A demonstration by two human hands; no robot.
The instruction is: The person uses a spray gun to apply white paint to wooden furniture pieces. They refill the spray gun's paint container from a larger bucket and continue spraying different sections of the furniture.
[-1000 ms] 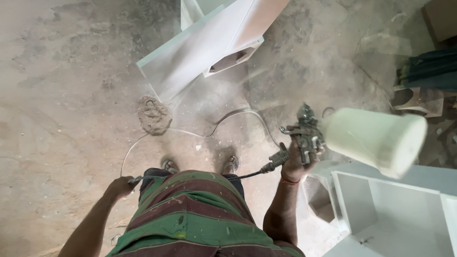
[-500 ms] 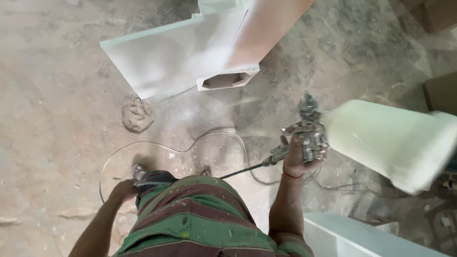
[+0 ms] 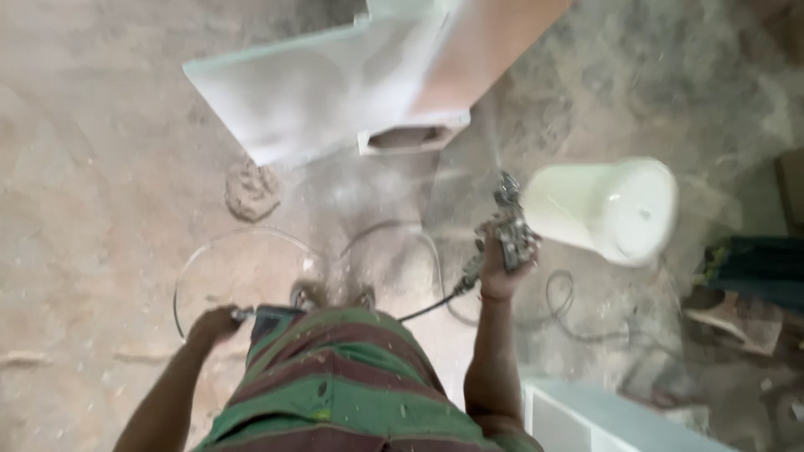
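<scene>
**Spray gun raised toward the white panel**

Right hand clenched round the grip of a metal spray gun carrying a large white plastic paint cup, held out in front of the body at about chest level, nozzle aimed up the picture at the white-painted board panel with a bare wooden back. Gun now closer to the panel's lower edge than half a second ago, cup swung from the far right toward the middle of the view; a faint streak of mist between nozzle and panel, too blurred to call for certain. Panel itself larger in view and further left than before, which suggests a step or lean toward it. Judged from that: spraying position reached, coat going on or about to.

Left hand low by the hip, fingers closed on a thin pale air hose looping over the dusty concrete floor. Hose loop drawn nearer the feet than a second ago. Another white cabinet piece at lower right, apart from both hands. Green and maroon striped shirt filling the bottom of the view.
</scene>
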